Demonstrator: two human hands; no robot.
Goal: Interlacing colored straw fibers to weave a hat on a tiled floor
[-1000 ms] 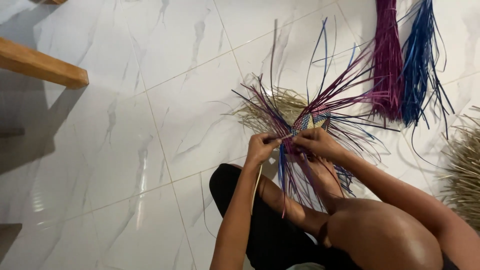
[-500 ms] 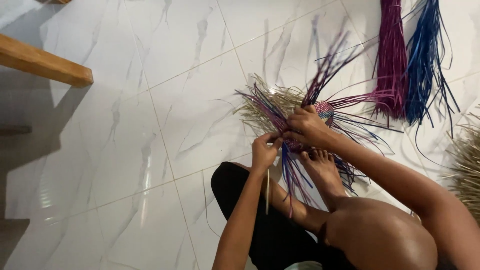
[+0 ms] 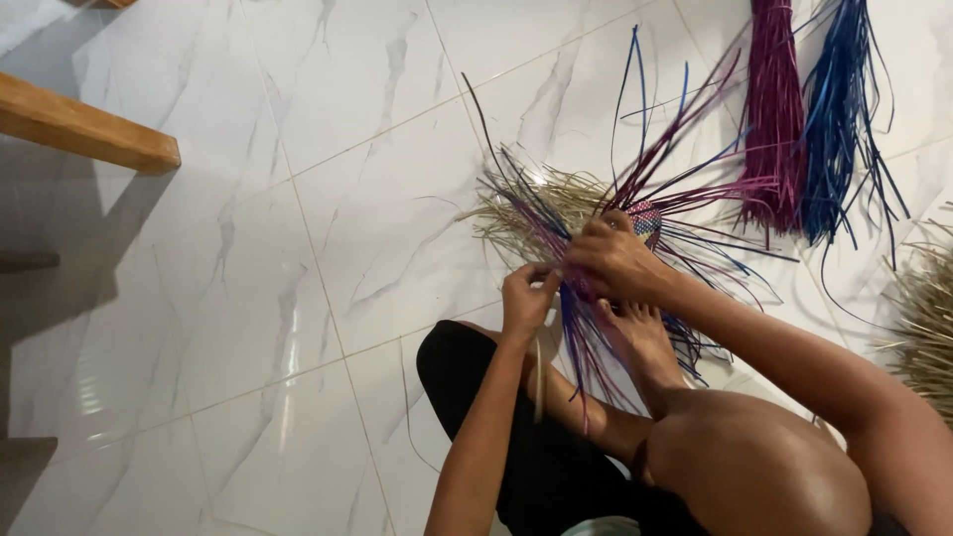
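Between both hands, woven strip bundle pinched, above foot

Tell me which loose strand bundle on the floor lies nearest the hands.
The magenta bundle; it lies beside the woven piece, while the blue bundle lies farther right.

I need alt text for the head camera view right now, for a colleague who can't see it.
Seen from above, a person seated on a white marble tile floor works both hands, left hand and right hand, into a fan of purple and blue weaving strips over pale straw. Magenta and blue strip bundles lie beyond; a wooden beam sits far left.
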